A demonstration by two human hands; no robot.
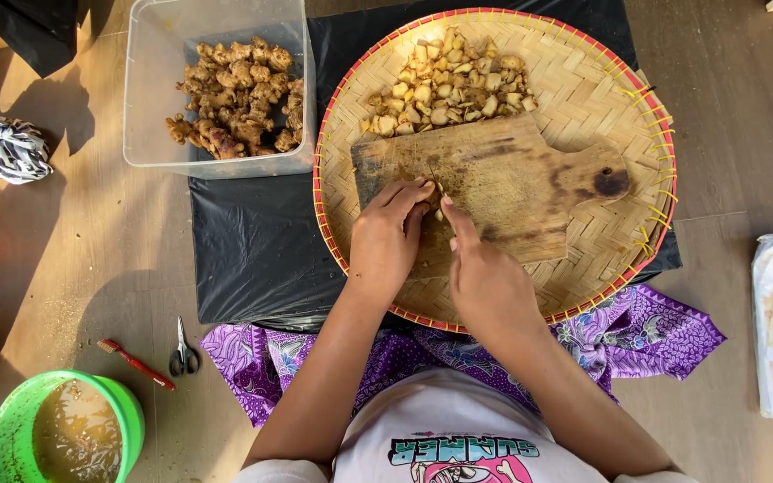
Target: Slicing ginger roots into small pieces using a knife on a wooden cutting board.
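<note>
small pale piece of ginger root (438, 213) on the worn brown wooden cutting board (503, 183), pinched between both hands at the board's near left part. left hand (388, 237) curled narrow, fingertips (420, 190) pressed down on the piece from its left side. right hand (485, 277) closed around something thin, forefinger stretched along it toward the piece; probably a knife, blade mostly hidden, cannot tell for sure. piece just ahead of both hands, touching the left fingertips, right forefinger tip just beside it. both about equally near. long axis of the board running left to right, handle end with dark hole toward the right.

beyond the board, heap of cut pale ginger chunks (447, 89) on the round woven bamboo tray with red rim (583, 80), well apart from the hands. to the far left, clear plastic tub (149, 98) holding knobbly whole brown ginger roots (239, 94). black plastic sheet (252, 241) under tray and tub. near left on the wooden floor: small scissors (184, 351), red-handled brush (136, 363), green bucket of murky water (64, 429). purple patterned cloth (646, 331) across the lap. nothing between hands and piece.
</note>
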